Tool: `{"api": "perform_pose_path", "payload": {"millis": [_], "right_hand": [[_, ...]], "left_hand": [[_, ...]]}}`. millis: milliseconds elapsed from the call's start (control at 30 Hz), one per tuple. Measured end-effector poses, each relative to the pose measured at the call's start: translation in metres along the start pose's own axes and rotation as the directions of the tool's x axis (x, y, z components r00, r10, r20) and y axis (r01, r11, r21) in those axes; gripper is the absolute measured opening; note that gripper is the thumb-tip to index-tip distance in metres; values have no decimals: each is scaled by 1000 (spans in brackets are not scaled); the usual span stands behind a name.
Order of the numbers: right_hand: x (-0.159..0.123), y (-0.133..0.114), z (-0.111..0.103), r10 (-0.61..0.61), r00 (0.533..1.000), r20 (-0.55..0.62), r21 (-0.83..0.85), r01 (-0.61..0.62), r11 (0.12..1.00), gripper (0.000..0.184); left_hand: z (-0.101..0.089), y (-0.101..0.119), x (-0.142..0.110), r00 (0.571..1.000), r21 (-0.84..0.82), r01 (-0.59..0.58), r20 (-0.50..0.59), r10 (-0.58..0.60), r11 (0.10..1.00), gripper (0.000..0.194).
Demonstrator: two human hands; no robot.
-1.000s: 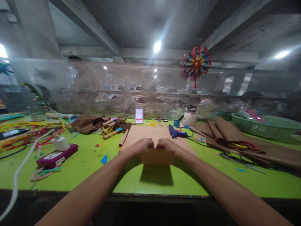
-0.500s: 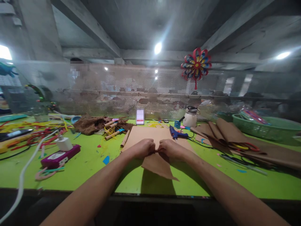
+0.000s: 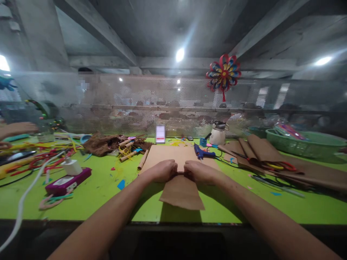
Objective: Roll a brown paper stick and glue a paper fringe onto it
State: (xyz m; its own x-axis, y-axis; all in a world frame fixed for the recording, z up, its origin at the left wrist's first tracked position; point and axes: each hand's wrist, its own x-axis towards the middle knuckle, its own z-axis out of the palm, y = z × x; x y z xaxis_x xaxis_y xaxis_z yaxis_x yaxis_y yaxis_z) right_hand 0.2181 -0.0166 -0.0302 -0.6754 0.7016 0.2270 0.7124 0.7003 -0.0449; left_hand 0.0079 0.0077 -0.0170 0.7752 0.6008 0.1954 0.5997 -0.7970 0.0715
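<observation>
With 2 forearms [image 3: 116, 209] stretched forward, the left hand [image 3: 165, 170] and right hand [image 3: 200, 172], slightly apart, pinched the far edge of the brown paper [image 3: 181, 193] over the green desk [image 3: 97, 196]; a perforated screen [image 3: 151, 88] stood behind.

Head view, close above green table [image 3: 94, 193], facing mesh screen [image 3: 151, 92] ahead.

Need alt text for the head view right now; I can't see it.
Left hand and right hand hold the far end of a brown paper strip over a green table. Beyond it lies a tan board with a blue glue gun at its right edge; a green basket sits far right.
</observation>
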Motion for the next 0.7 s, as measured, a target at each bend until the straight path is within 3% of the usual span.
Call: {"api": "perform_pose_path", "payload": {"millis": [267,467,700], "right_hand": [[1,-4,-1,-14,1000,21,-125,16,992,10],[3,-10,-8,6,995,98,-202,14,979,12],[2,-24,-8,30,998,59,-296,-11,955,16]], "left_hand": [[-6,1,-3,998,18,-67,21,67,998,13],[-9,6,-3,998,-6,-59,28,59,998,11],[-8,6,-2,997,27,-74,22,73,997,13]]}}
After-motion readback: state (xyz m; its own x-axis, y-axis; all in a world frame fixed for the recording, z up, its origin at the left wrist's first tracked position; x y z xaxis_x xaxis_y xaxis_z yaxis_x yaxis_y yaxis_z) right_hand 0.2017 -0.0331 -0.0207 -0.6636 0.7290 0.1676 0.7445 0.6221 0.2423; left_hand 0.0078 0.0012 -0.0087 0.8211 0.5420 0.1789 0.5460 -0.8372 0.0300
